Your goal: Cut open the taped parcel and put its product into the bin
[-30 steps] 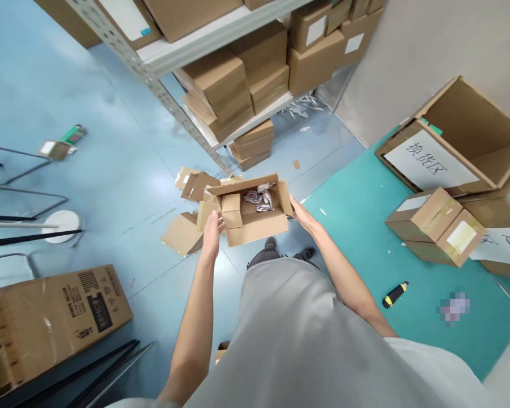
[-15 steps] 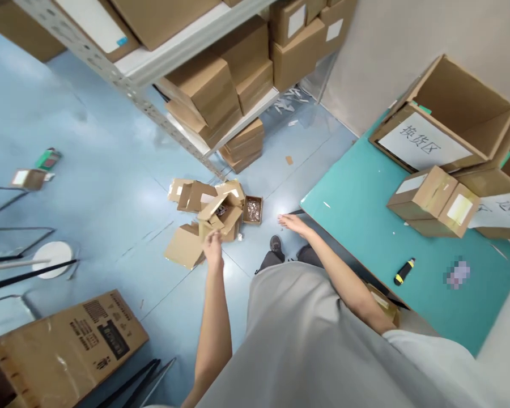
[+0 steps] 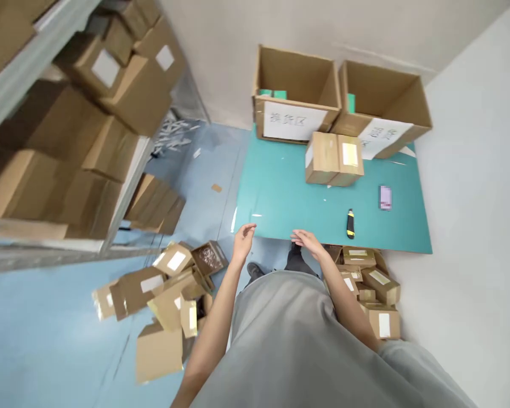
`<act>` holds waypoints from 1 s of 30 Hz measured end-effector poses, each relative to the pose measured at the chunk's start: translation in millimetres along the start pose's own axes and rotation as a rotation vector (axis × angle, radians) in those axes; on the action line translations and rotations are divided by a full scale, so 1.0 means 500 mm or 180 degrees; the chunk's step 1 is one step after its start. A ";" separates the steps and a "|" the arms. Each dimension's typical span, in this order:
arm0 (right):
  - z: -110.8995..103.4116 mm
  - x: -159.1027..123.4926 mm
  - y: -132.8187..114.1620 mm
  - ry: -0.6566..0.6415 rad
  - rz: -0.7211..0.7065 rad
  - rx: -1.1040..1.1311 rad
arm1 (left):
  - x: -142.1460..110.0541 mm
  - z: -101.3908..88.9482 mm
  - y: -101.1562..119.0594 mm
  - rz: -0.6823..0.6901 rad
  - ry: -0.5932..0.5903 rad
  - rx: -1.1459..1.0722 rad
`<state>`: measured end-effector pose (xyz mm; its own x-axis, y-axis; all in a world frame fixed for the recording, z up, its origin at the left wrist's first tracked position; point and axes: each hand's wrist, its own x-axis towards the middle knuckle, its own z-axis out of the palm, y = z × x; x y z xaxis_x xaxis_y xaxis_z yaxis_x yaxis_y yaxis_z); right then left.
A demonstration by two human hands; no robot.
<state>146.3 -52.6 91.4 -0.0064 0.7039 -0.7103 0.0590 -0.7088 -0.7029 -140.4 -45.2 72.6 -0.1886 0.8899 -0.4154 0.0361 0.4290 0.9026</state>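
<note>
My left hand (image 3: 243, 239) hangs empty near the front edge of the teal table (image 3: 280, 198), its fingers loosely curled and apart. My right hand (image 3: 308, 242) is also empty, fingers spread, just over the table's front edge. A sealed cardboard box (image 3: 334, 158) with a label sits at the back of the table. A black and yellow utility knife (image 3: 351, 223) lies to the right of my right hand. On the floor at my left lies a heap of opened cardboard boxes (image 3: 170, 289).
Two large open cartons (image 3: 295, 93) (image 3: 385, 105) with paper signs stand at the table's back edge. A small purple item (image 3: 385, 197) lies on the table. Several small sealed boxes (image 3: 372, 280) are stacked under the table's right side. Shelving (image 3: 68, 141) full of boxes stands left.
I let go of the open box, which now lies in the floor heap. I turned right toward the teal table, and both hands came up empty at its edge.
</note>
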 end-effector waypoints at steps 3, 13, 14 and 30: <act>-0.086 0.035 -0.028 0.0146 -0.0252 0.0246 | 0.055 0.124 0.062 0.0075 -0.0266 0.0174; -0.430 0.212 -0.212 0.1283 -0.1325 -0.0668 | 0.190 0.558 0.218 0.0455 -0.0805 0.0621; -0.454 0.233 -0.242 0.1447 -0.1469 -0.0934 | 0.205 0.595 0.234 0.0505 -0.0794 0.0641; -0.479 0.426 -0.409 0.1916 -0.0501 -0.2189 | 0.248 0.768 0.252 0.0224 -0.0607 0.0939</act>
<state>372.1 253.2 92.7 0.4434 0.8316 -0.3343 0.6819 -0.5551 -0.4764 217.8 178.7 91.4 0.0101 0.9199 -0.3921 0.3294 0.3672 0.8699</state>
